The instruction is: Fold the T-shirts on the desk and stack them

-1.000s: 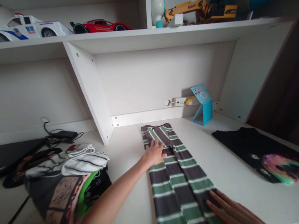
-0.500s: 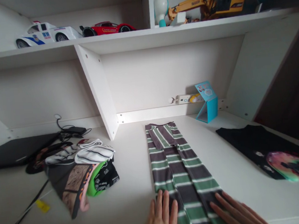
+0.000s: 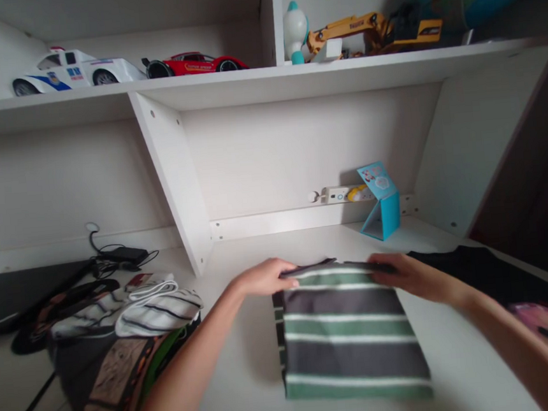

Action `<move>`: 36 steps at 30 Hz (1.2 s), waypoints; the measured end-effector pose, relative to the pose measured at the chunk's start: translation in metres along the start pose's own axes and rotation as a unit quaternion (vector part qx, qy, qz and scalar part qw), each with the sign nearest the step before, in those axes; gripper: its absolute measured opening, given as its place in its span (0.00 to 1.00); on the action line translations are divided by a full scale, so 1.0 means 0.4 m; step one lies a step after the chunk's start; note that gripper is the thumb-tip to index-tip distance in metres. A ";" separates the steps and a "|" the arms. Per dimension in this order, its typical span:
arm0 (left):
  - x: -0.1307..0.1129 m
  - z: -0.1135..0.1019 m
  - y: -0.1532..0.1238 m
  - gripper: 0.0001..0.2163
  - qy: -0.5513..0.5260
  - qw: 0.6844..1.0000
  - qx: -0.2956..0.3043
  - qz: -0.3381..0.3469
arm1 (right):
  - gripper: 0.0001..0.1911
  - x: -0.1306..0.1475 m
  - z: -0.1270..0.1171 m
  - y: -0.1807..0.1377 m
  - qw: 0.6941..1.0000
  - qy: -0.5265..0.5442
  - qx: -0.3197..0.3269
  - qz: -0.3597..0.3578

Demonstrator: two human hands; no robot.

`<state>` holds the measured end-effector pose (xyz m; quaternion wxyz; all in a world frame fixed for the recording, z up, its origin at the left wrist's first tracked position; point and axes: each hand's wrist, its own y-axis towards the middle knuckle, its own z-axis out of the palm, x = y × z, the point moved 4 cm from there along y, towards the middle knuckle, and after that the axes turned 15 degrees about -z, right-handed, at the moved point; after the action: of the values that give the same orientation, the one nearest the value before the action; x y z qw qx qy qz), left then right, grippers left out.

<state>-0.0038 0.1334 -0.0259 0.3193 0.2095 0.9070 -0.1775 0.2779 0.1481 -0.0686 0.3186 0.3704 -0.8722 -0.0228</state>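
A striped shirt [image 3: 347,333] in dark grey, green and white lies doubled over on the desk, its fold toward me. My left hand [image 3: 273,277] pinches the far left corner of the upper layer. At the far right corner, my right hand [image 3: 395,270] has its fingers closed on the same edge. A strip of the lower layer shows along the left side. Both forearms reach forward on either side of the cloth.
Crumpled clothes [image 3: 153,312] lie on the left by a black laptop [image 3: 27,294] and a charger [image 3: 125,254]. A black printed shirt [image 3: 485,270] is at right. Behind stand a blue folded card stand [image 3: 390,214] and a power strip [image 3: 337,194]. Toy vehicles [image 3: 194,63] sit on the shelf above.
The striped shirt's near half has been folded up over its far half. Both hands have gone from lying flat near the front to gripping the edge at the back. The view has shifted slightly.
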 end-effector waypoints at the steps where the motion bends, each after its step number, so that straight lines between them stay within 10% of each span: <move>1: 0.050 -0.012 0.057 0.06 -0.028 0.998 -0.015 -0.046 | 0.16 -0.032 0.014 0.070 1.000 0.018 0.010 0.004; 5: 0.233 -0.003 0.185 0.05 -0.143 0.968 -0.030 -0.203 | 0.15 -0.138 0.103 0.229 0.998 0.043 0.009 0.042; 11: 0.275 -0.029 0.170 0.17 -0.256 0.954 0.033 -0.151 | 0.15 -0.195 0.112 0.254 0.997 0.055 -0.001 0.056; 20: 0.349 -0.008 0.244 0.16 0.031 0.959 -0.183 -0.215 | 0.13 -0.272 0.168 0.296 0.985 -0.075 0.010 0.152; 29: 0.224 -0.052 0.215 0.04 0.071 0.970 -0.201 -0.120 | 0.10 -0.171 0.062 0.255 0.983 -0.089 -0.088 0.131; 36: 0.014 -0.189 0.096 0.09 -0.041 0.924 -0.377 0.047 | 0.11 0.131 -0.153 0.105 0.940 -0.104 -0.320 -0.048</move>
<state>-0.0270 0.2021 0.0185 0.4192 0.1093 0.8823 0.1842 0.2589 0.1557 0.0199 0.3260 0.2861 -0.8284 -0.3543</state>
